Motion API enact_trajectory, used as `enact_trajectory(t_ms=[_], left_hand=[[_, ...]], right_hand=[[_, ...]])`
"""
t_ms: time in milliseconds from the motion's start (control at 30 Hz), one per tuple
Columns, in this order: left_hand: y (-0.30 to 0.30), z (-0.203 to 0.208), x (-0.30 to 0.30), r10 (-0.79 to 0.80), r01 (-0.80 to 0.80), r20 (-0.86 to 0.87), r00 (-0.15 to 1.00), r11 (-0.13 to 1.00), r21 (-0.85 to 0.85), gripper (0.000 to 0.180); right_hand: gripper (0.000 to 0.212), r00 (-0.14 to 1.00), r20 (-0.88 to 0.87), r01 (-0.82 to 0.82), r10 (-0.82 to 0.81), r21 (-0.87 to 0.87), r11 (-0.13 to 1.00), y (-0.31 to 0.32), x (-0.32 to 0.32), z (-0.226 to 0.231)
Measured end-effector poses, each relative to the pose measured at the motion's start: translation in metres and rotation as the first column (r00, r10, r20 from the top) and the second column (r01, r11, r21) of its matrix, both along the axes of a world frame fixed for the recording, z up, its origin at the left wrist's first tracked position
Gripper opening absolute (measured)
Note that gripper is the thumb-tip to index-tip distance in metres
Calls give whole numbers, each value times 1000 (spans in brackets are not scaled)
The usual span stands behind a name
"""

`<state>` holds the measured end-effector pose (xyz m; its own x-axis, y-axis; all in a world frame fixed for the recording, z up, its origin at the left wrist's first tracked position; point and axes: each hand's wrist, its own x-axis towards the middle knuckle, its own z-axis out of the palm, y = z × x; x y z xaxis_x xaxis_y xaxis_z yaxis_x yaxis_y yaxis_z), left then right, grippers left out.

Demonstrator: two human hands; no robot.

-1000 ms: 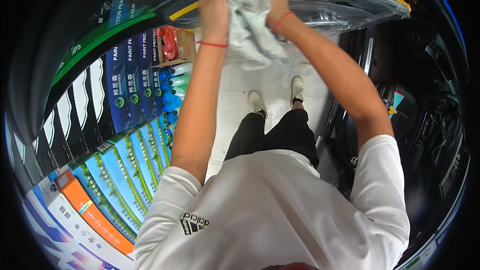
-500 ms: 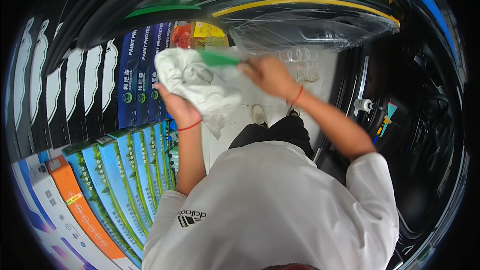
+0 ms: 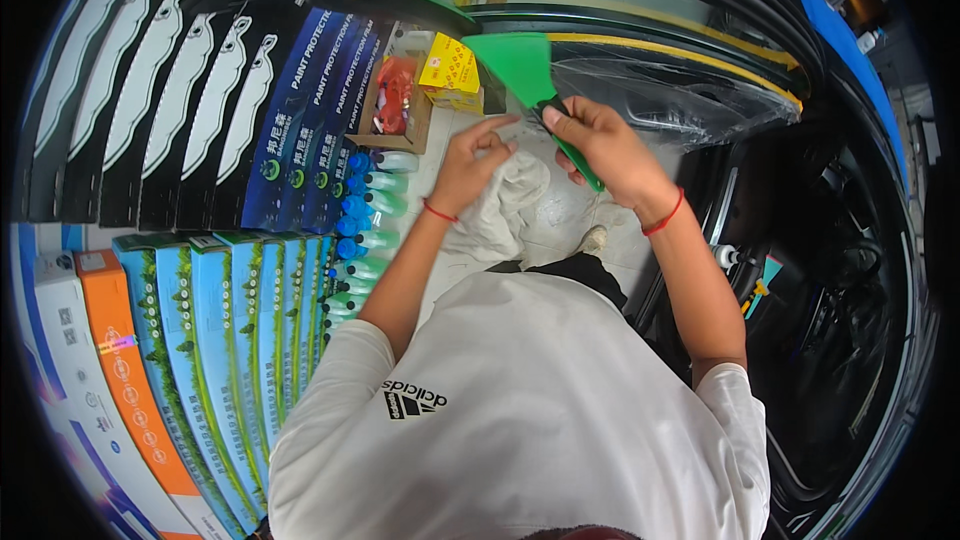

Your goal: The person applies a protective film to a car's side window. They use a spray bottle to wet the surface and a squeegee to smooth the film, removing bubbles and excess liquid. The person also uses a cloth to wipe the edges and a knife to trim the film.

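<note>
— Pale floor (image 3: 560, 215) below, long boxes (image 3: 240, 310) stacked at left?
— Yes. Nearer, left hand (image 3: 470, 165) gripping white cloth (image 3: 505, 205), forefinger stretched toward green squeegee (image 3: 535, 80).
— And right hand (image 3: 600, 145)?
— Fingers closed around squeegee handle, blade raised before clear film (image 3: 670, 90) on car door, farther away

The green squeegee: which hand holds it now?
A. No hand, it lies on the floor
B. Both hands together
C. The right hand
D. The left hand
C: the right hand grips the handle of the green squeegee, while the left hand holds the white cloth just below it.
</note>
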<state>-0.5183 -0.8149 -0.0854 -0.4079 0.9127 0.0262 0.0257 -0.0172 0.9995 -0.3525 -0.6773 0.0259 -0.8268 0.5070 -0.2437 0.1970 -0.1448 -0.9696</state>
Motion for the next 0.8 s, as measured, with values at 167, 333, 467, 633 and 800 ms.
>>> enact_trajectory(t_ms=[167, 333, 467, 633, 800], left_hand=[[21, 113, -25, -38, 16, 125, 991, 986, 168, 60], [38, 167, -35, 71, -155, 275, 959, 943, 295, 46], [54, 164, -37, 136, -279, 391, 910, 900, 335, 41], [65, 141, -54, 212, -319, 327, 921, 892, 319, 46], [74, 134, -55, 278, -369, 306, 911, 881, 297, 50]], right_hand=[[20, 948, -290, -263, 135, -467, 844, 9, -27, 65], [41, 905, -390, -345, 170, -439, 830, 12, -66, 101], [40, 903, -400, -354, 159, -477, 804, 22, -87, 93], [36, 903, -404, -371, 149, -552, 747, 36, -104, 76], [36, 888, -421, -411, 187, -540, 735, 51, -110, 64]])
